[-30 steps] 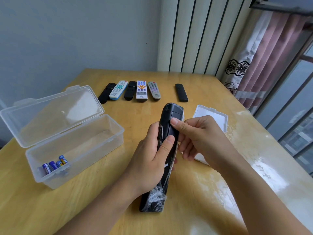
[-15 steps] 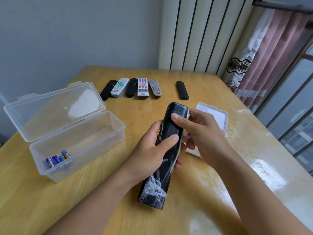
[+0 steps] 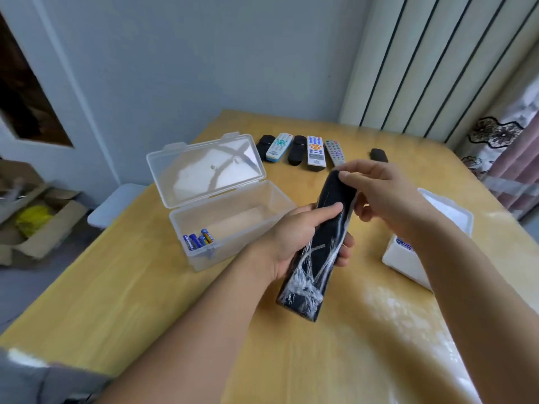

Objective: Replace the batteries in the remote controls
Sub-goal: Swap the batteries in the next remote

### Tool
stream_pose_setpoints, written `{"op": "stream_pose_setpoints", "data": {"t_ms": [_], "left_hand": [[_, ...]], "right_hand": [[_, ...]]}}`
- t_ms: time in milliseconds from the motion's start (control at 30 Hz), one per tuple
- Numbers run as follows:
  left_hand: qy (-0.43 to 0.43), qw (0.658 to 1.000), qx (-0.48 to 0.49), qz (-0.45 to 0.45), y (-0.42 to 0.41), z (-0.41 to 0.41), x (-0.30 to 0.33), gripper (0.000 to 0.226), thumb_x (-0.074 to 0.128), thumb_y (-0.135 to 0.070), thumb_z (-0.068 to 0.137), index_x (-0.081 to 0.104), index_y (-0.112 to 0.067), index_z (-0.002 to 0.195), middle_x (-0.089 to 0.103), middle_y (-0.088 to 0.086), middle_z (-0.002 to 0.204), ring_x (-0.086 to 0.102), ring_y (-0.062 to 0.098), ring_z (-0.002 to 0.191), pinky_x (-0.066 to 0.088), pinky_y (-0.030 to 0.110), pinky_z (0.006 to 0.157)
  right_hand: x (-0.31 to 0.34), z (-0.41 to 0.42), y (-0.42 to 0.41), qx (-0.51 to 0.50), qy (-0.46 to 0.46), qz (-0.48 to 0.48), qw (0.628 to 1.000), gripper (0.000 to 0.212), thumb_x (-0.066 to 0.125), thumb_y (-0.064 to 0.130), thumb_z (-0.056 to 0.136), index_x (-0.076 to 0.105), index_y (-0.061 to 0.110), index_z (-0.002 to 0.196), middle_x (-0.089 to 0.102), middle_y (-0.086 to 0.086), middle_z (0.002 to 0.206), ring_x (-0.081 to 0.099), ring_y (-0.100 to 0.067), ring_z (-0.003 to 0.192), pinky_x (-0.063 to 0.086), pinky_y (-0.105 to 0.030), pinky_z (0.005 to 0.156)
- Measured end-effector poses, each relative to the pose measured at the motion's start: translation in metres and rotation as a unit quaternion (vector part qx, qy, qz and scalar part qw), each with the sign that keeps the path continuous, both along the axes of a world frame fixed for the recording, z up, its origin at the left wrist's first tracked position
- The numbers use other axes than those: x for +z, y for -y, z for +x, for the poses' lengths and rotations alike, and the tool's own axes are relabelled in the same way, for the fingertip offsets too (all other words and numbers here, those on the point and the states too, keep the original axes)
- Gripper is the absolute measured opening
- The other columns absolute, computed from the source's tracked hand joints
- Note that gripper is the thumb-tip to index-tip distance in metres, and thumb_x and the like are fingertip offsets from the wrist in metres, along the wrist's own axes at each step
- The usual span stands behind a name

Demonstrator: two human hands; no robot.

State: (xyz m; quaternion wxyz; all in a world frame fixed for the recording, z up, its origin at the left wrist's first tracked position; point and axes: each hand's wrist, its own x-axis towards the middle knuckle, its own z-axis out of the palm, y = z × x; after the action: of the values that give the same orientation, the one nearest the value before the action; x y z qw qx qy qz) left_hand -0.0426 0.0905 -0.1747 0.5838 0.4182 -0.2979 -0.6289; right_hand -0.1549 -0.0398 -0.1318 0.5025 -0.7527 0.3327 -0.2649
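Long black remote (image 3: pixel 320 243) at centre frame, held above the counter (image 3: pixel 145 287), running diagonally from lower left to upper right. Glossy dark back turned up; crinkled clear plastic film bunched and streaked white over its lower end, thinner along the right edge. Gripped around the middle by the left hand (image 3: pixel 294 240), thumb laid flat across the back, fingers curled under and showing at the right edge. Pinched at the top end by the right hand (image 3: pixel 382 196), thumb and forefinger closed on the tip, other fingers curled loosely beneath.

Just left of centre, a clear plastic box (image 3: pixel 230 228) with hinged lid thrown open, a few blue batteries (image 3: pixel 198 239) lying in its near left corner. Toward upper centre, a row of remotes (image 3: pixel 300 147) lying side by side on the counter: black, white with teal, black, white with orange, grey. One more black remote (image 3: pixel 378 154) apart to the right, partly hidden behind the right hand. At right of frame, a white box (image 3: pixel 408 258), mostly behind the right forearm.

Pale yellow wood counter, shiny with glare at lower right. Blue-grey wall behind; white panels with dark vertical lines at upper right; pink and floral curtain (image 3: pixel 504 141) at the right edge. At far left, floor with an open cardboard box (image 3: pixel 35 223) holding something yellow.
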Motion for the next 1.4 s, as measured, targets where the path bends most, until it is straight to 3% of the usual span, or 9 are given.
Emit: {"op": "stream_pose_setpoints", "data": {"t_ms": [200, 333, 467, 567, 733, 867, 1033, 1233, 1400], "left_hand": [[0.036, 0.998, 0.048, 0.014, 0.008, 0.002, -0.012, 0.023, 0.061, -0.027, 0.102, 0.059, -0.004, 0.1, 0.069, 0.016, 0.071, 0.065, 0.023, 0.055, 0.058, 0.031, 0.051], [0.025, 1.0, 0.009, -0.004, 0.011, 0.006, -0.017, 0.032, 0.062, -0.03, 0.101, 0.061, -0.002, 0.115, 0.075, 0.02, 0.092, 0.072, 0.028, 0.077, 0.062, 0.034, 0.066], [0.013, 0.999, 0.035, 0.008, 0.022, 0.012, -0.019, 0.04, 0.06, -0.038, 0.1, 0.064, -0.007, 0.124, 0.072, 0.022, 0.112, 0.073, 0.029, 0.09, 0.062, 0.037, 0.069], [-0.016, 0.996, 0.089, 0.019, 0.03, 0.008, -0.022, 0.036, 0.064, -0.035, 0.098, 0.062, -0.011, 0.125, 0.069, 0.019, 0.123, 0.075, 0.031, 0.092, 0.061, 0.037, 0.069], [0.007, 0.991, 0.129, 0.027, 0.04, -0.001, -0.029, 0.024, 0.064, -0.025, 0.099, 0.064, -0.012, 0.119, 0.073, 0.014, 0.113, 0.075, 0.028, 0.089, 0.061, 0.036, 0.065], [0.026, 0.992, 0.118, 0.021, 0.042, 0.0, -0.031, 0.022, 0.062, -0.025, 0.1, 0.066, -0.009, 0.115, 0.075, 0.012, 0.102, 0.075, 0.025, 0.085, 0.059, 0.034, 0.064], [0.094, 0.991, 0.099, 0.007, 0.042, -0.002, -0.038, 0.019, 0.063, -0.026, 0.099, 0.071, -0.011, 0.11, 0.075, 0.011, 0.1, 0.074, 0.022, 0.084, 0.058, 0.03, 0.066], [0.104, 0.99, 0.093, 0.005, 0.043, -0.002, -0.038, 0.019, 0.065, -0.027, 0.098, 0.072, -0.012, 0.107, 0.074, 0.01, 0.098, 0.074, 0.021, 0.081, 0.057, 0.029, 0.059], [0.118, 0.99, 0.081, 0.003, 0.042, -0.001, -0.037, 0.019, 0.065, -0.027, 0.098, 0.072, -0.012, 0.108, 0.074, 0.009, 0.099, 0.073, 0.019, 0.079, 0.055, 0.027, 0.054]], "right_hand": [[-0.023, 0.009, 0.007, 0.03, -0.039, 0.028, 0.998, 0.014, 0.068, 0.028, 0.095, 0.073, 0.016, 0.101, 0.063, -0.003, 0.068, 0.049, -0.011, 0.05, 0.04, -0.022, 0.042], [-0.011, -0.007, 0.02, 0.029, -0.002, 0.083, 0.996, 0.02, 0.071, 0.026, 0.092, 0.072, 0.008, 0.102, 0.066, -0.004, 0.071, 0.049, -0.009, 0.051, 0.039, -0.019, 0.044], [0.032, -0.035, 0.051, -0.112, 0.114, -0.005, 0.987, 0.013, 0.067, 0.018, 0.096, 0.068, 0.007, 0.103, 0.061, -0.004, 0.071, 0.051, -0.006, 0.045, 0.046, -0.019, 0.044], [0.058, -0.049, 0.066, -0.126, 0.13, -0.085, 0.98, 0.013, 0.065, 0.013, 0.097, 0.064, 0.005, 0.108, 0.065, -0.008, 0.075, 0.057, -0.008, 0.046, 0.054, -0.023, 0.048], [0.059, -0.045, 0.071, -0.17, 0.054, -0.27, 0.946, 0.017, 0.065, 0.011, 0.093, 0.061, 0.016, 0.108, 0.069, -0.006, 0.094, 0.073, -0.019, 0.063, 0.06, -0.03, 0.058], [0.029, -0.029, 0.088, -0.184, -0.043, -0.4, 0.897, 0.019, 0.064, 0.014, 0.094, 0.056, 0.012, 0.111, 0.067, -0.009, 0.097, 0.062, -0.028, 0.083, 0.048, -0.034, 0.069], [-0.001, -0.004, 0.132, -0.167, -0.105, -0.418, 0.887, 0.012, 0.061, 0.018, 0.098, 0.051, 0.013, 0.103, 0.051, 0.004, 0.096, 0.048, -0.019, 0.08, 0.033, -0.021, 0.058], [-0.018, 0.015, 0.167, -0.124, -0.253, -0.392, 0.876, 0.019, 0.068, 0.016, 0.092, 0.05, 0.016, 0.1, 0.056, -0.006, 0.104, 0.055, -0.025, 0.084, 0.05, -0.039, 0.07], [-0.02, 0.026, 0.171, -0.06, -0.369, -0.409, 0.832, 0.044, 0.086, 0.013, 0.074, 0.054, 0.019, 0.105, 0.059, -0.002, 0.106, 0.06, -0.023, 0.084, 0.052, -0.032, 0.061]]}}
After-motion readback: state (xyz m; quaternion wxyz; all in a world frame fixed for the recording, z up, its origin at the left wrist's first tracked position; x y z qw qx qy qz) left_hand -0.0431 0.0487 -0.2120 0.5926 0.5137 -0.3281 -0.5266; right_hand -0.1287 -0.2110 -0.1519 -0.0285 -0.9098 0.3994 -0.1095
